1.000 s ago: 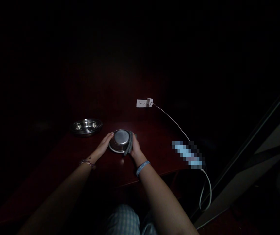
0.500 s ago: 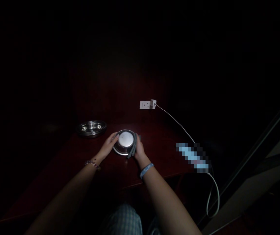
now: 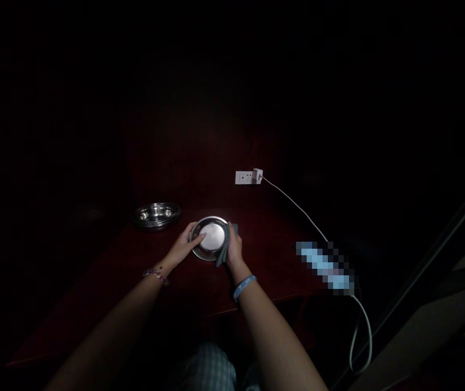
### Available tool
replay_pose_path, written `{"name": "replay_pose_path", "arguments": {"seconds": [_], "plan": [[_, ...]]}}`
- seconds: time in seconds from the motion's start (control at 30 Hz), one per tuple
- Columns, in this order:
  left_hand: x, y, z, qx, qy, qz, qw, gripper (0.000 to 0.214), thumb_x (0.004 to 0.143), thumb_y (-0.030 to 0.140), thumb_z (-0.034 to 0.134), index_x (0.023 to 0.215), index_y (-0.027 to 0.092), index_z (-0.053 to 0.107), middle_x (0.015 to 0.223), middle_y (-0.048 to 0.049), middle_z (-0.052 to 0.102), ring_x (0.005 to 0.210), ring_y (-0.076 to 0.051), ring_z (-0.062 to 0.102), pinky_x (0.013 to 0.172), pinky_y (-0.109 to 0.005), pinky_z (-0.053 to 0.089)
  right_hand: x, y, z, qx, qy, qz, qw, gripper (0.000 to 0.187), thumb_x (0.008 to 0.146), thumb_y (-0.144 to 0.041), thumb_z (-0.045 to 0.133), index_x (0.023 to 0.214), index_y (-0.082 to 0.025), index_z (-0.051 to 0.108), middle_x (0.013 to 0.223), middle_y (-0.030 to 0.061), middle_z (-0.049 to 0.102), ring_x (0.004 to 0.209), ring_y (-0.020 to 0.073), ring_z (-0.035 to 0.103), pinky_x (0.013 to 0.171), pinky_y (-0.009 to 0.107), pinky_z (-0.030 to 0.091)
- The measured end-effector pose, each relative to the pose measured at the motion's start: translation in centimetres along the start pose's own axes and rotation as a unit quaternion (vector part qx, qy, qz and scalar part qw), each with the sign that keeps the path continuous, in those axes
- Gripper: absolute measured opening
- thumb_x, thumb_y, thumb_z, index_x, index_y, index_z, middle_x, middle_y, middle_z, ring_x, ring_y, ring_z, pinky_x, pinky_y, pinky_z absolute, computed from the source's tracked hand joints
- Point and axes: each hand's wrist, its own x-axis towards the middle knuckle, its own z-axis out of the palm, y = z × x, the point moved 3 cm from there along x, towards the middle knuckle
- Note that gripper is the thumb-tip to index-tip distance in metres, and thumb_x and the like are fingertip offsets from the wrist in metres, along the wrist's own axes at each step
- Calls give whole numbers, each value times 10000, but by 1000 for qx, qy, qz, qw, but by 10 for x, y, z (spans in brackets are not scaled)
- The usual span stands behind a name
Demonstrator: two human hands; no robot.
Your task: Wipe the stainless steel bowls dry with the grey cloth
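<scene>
A small steel bowl (image 3: 212,237) is held upside down just above the dark red table (image 3: 142,271), its shiny base facing me. My left hand (image 3: 185,247) grips its left rim, a finger lying across the base. My right hand (image 3: 233,250) presses a grey cloth (image 3: 224,248) against the bowl's right side. A beaded bracelet is on my left wrist and a blue band on my right.
A stack of steel bowls (image 3: 155,215) rests on the table to the left. A white power socket with a plugged charger (image 3: 249,176) sits behind, and its white cable (image 3: 297,209) runs right to a blurred-out object (image 3: 325,267) near the table edge. The surroundings are dark.
The bowl has tipped so its base faces me more squarely, and a finger of my left hand has slid over the base. The view has shifted slightly left and up.
</scene>
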Motion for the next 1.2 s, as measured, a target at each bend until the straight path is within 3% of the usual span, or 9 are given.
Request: {"name": "replay_pose_path", "arguments": {"seconds": [0.37, 0.67, 1.2], "plan": [[3, -8, -3, 3, -31, 27, 999, 666, 787, 597, 813, 1300, 211, 638, 1279, -115, 748, 1259, -355, 677, 1174, -519, 486, -8, -4, -1, 8, 12, 16, 1000, 329, 837, -463, 818, 808, -141, 753, 695, 52, 783, 605, 182, 698, 614, 283, 571], [2, -6, -5, -36, -42, 31, 998, 669, 833, 579, 749, 1359, 182, 640, 1369, -150, 728, 1364, -394, 627, 1247, -550, 426, -4, -6, 1, -10, 7, -2, 1000, 438, 803, -588, 843, 787, -170, 714, 623, 47, 754, 591, 209, 747, 557, 275, 594], [4, -12, -7, -9, -54, 28, 998, 647, 851, 559, 725, 1376, 196, 615, 1376, -139, 720, 1381, -380, 620, 1261, -555, 421, -5, -5, 0, 20, 16, 34, 999, 270, 866, -403, 801, 796, -151, 732, 683, 52, 786, 589, 177, 716, 601, 270, 601]]}}
